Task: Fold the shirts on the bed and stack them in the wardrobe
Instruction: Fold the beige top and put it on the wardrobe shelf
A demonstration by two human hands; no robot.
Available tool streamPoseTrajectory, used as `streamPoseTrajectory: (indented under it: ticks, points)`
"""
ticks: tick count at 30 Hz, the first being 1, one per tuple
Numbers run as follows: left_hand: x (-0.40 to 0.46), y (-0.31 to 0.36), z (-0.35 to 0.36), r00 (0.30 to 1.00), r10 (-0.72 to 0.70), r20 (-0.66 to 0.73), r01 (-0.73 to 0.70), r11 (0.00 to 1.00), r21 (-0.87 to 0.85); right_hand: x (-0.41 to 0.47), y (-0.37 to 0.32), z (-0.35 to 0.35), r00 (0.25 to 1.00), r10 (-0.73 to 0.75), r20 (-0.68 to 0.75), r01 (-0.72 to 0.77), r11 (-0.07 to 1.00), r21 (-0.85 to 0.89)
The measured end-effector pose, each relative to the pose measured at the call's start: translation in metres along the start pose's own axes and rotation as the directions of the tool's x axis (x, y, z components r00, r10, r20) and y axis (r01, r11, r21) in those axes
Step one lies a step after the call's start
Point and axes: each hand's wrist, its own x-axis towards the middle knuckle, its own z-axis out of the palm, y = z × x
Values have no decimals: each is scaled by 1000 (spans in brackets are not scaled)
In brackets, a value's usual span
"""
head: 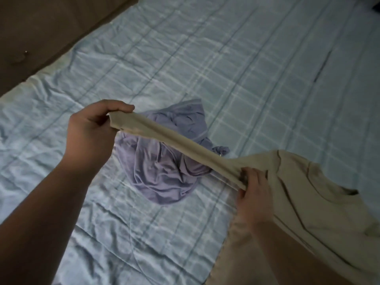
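Note:
I hold a beige long-sleeved shirt (308,194) above the bed. My left hand (92,128) pinches the cuff end of one sleeve, which is stretched out straight. My right hand (253,192) grips the same sleeve near the shoulder. The shirt's body and dark neck opening hang at the lower right and cover part of my right forearm. A crumpled lavender shirt (164,161) lies in a heap on the bed, under the stretched sleeve.
The bed has a light blue checked cover (246,68), wrinkled at the left and front. A dark brown surface (41,27) runs along the bed's upper left edge. A dark object shows at the top right corner.

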Motion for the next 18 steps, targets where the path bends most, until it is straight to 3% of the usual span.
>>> streamPoseTrajectory:
  ticks: [2,5,8,9,11,13,15,18]
  points:
    - [1,-16,-4,998,-14,69,16,1000,-25,-7,-3,0,996,14,91,-8,998,-65]
    - [-13,-58,-17,943,-291,164,322,923,-212,-18,3,10,975,-3,224,48,980,-192]
    - [-29,-89,-24,797,-598,90,588,731,-348,-18,6,14,995,-33,96,41,995,-86]
    - [-33,-93,-23,755,-655,33,626,705,-334,-18,4,13,1000,-10,21,10,1000,0]
    - [-40,-106,-21,736,-674,-65,647,727,-230,-11,-3,7,996,52,-65,-39,981,191]
    - [-45,-118,-19,725,-685,-74,669,726,-161,2,-9,3,996,46,-78,-28,976,217]
    - [-44,-122,-21,692,-722,-11,717,689,-106,19,-11,3,999,-32,-38,39,982,182]
    - [-39,-114,-27,681,-721,126,709,693,135,48,-14,3,985,-100,139,79,985,150]
